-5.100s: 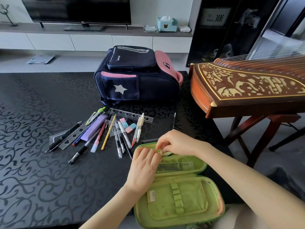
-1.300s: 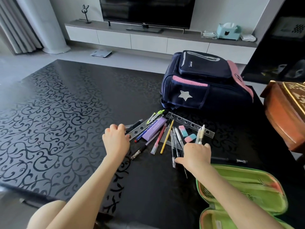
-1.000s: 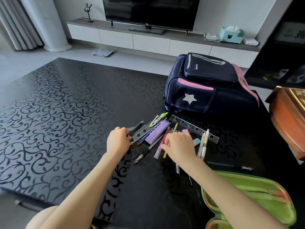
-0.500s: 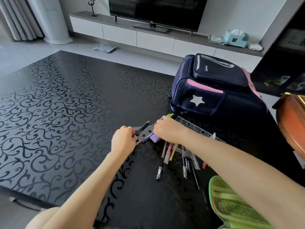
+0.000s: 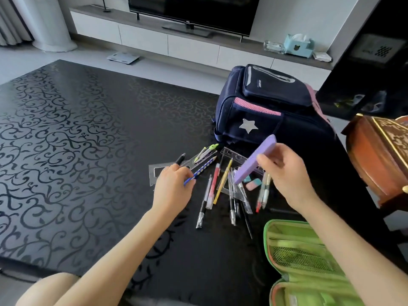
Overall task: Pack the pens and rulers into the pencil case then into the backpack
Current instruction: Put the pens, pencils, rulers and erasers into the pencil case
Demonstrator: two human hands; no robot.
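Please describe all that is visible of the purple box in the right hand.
The purple box is long, flat and slim, with rounded corners, plain lilac, plastic by its look. The right hand pinches it near its middle and holds it tilted above the pens, upper end toward the backpack.

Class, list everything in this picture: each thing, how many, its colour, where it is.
backpack: one, navy and pink, back of table
pencil case: one, green, open, front right
box: one, purple, in right hand
pencil: one, blue, in left hand
pens: several, mixed, loose mid-table
rulers: at least two, clear, under pens
erasers: two, pink and teal, among pens
table: one, black, patterned
left hand: one, holding pencil
right hand: one, holding box
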